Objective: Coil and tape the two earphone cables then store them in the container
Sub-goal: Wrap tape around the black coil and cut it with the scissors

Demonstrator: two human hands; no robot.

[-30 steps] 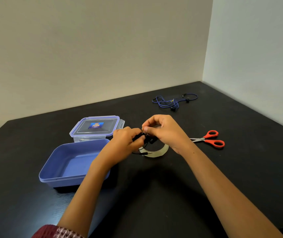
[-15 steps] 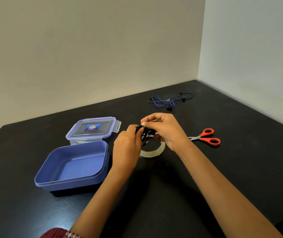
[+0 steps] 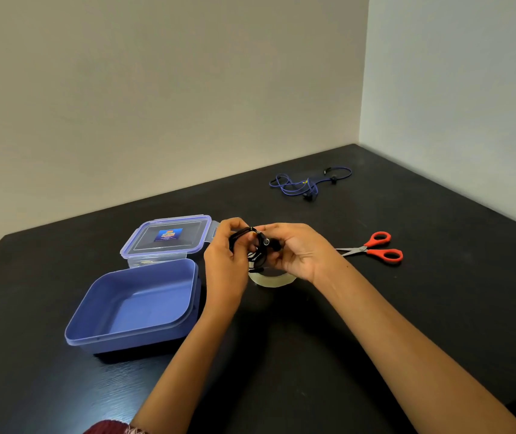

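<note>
- Black earphone cable is bunched in loops between both hands, above the tape roll and just right of the open blue container.
- Left hand grips the loops; right hand pinches the earbud end.
- Coiling looks under way, with no tape visible on the bundle.
- Blue earphone cable lies loose and uncoiled at the table's far side.
- Left to do: taping, the second cable, and storing both.
</note>
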